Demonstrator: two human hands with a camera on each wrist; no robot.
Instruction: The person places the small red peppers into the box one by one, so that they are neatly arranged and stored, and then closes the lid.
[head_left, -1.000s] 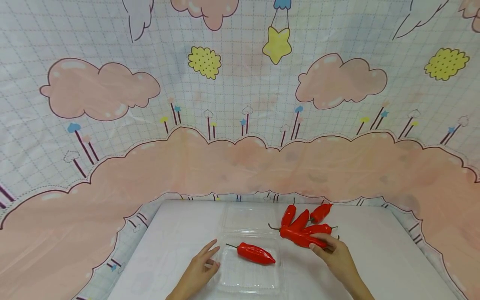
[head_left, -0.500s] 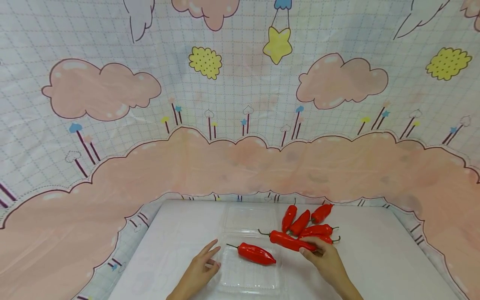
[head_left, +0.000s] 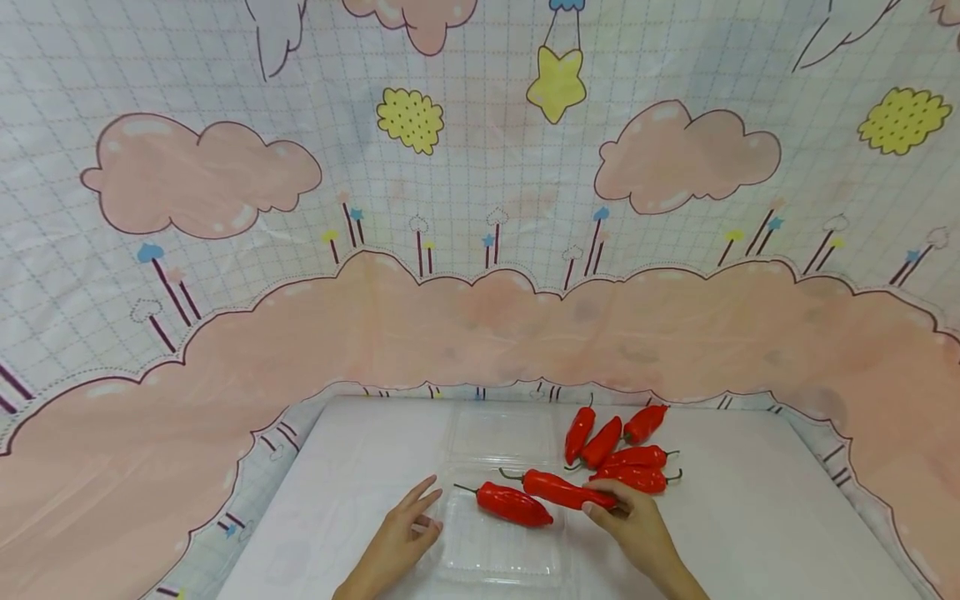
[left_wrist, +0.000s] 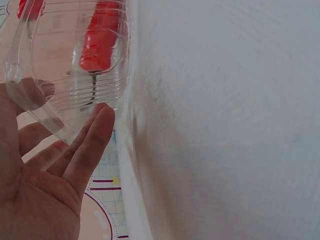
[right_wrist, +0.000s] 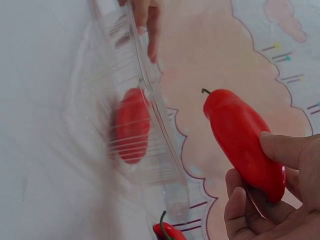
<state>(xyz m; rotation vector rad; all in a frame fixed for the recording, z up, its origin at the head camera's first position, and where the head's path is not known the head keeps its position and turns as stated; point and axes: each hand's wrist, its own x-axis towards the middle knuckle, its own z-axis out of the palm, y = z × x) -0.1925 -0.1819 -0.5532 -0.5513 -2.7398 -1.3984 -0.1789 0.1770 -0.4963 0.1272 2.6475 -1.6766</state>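
In the head view my right hand [head_left: 633,523] pinches a red pepper [head_left: 558,489] by its tapered end, its stem pointing left. This pepper overlaps the right side of a clear plastic clamshell box [head_left: 480,567]. Inside the box's near half lies another red pepper [head_left: 510,504], stem to the left. At the box's left wall is my left hand [head_left: 397,533], fingers extended. The left wrist view shows those fingers [left_wrist: 92,145] straight along the clear wall. In the right wrist view the thumb [right_wrist: 282,150] presses the held pepper [right_wrist: 240,135] against the fingers, beside the box.
Several more red peppers [head_left: 633,478] lie in a loose group at the back right of the white table [head_left: 750,517]. The box's lid [head_left: 498,437] lies folded open toward the back. Behind the table hangs a cartoon-printed cloth [head_left: 480,333].
My right hand has lifted the pepper away from the group and carried it left to the box's right side. The left hand has stayed by the box.
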